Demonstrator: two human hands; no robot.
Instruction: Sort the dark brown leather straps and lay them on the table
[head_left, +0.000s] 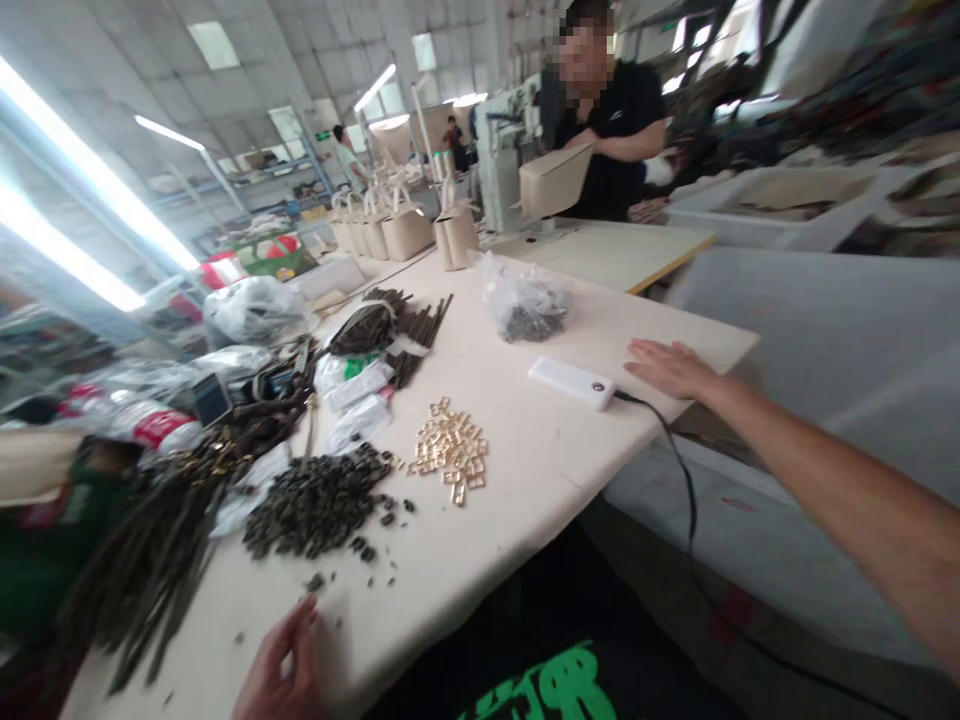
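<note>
My right hand (670, 369) lies flat near the table's right edge with its fingers stretched out. Just left of it is a white power bank (571, 383) with a black cable (686, 480) plugged into its end. At the near edge, my left hand (285, 665) is closed, thumb and fingertips together; whether anything small is between them I cannot make out. Right by those fingertips lies a small dark piece (314, 582). Beyond it spreads a heap of small dark loops (319, 505), and to the right of that a pile of gold-coloured metal buckles (452, 447).
Dark strips (161, 560) lie at the left, and bundled strips (367, 325) farther back. A clear plastic bag (525, 300) with dark contents sits mid-table. Beige handbags (405, 232) stand at the back. A co-worker (619, 110) holds a beige bag at a sewing machine (504, 160).
</note>
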